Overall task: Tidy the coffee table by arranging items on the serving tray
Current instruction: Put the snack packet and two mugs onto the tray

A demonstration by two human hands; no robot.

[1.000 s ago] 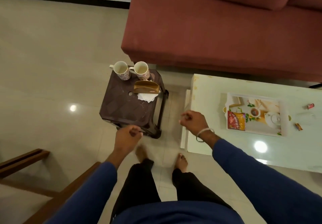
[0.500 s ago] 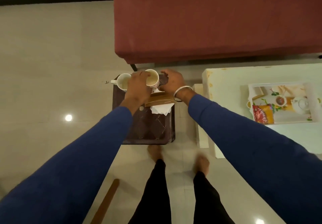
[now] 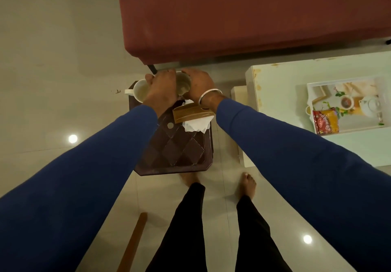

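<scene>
Two white cups stand at the far end of a dark brown stool. The left cup is free, its handle pointing left. The right cup sits between both hands: my left hand presses its left side and my right hand wraps its right side. Much of that cup's wall is hidden. A white serving tray with a printed teapot picture lies on the white coffee table to the right. A red and yellow snack packet rests on the tray's near-left corner.
A brown tissue holder with white tissue lies on the stool just behind my wrists. A red sofa stands directly beyond the stool. A wooden bar shows on the floor at lower left. My bare feet are near the stool.
I have stepped up to the stool and both hands have reached forward. They went from hanging free near its front edge to closing around the right cup.
</scene>
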